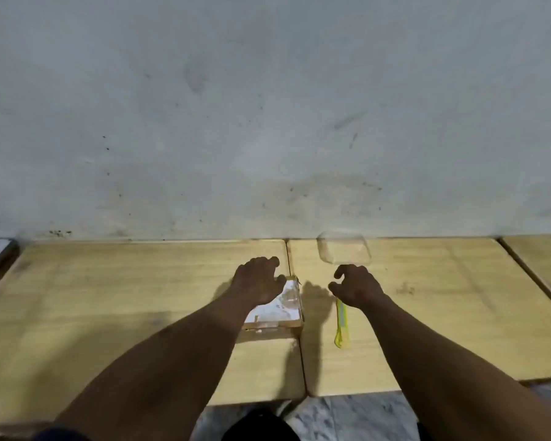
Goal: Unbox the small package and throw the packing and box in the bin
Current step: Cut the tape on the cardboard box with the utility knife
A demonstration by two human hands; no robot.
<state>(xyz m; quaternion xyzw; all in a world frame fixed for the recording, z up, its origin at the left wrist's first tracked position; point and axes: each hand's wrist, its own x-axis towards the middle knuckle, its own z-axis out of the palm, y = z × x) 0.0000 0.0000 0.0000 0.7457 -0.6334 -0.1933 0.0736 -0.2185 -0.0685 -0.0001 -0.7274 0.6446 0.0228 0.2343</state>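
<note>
A small cardboard box (pixel 279 311) with a white label and clear tape lies on the wooden table (pixel 109 297), near the seam between two tabletops. My left hand (pixel 258 281) hovers over the box's far left corner with fingers curled and apart, perhaps touching it. My right hand (pixel 355 286) hangs open just right of the box, above the top end of a yellow utility knife (pixel 342 326) that lies on the right tabletop. Neither hand holds anything.
A clear plastic container (pixel 344 249) sits by the wall behind my right hand. A stained grey wall (pixel 268 122) rises at the table's far edge. Marble floor (pixel 347 415) shows below the front edge. No bin is in view.
</note>
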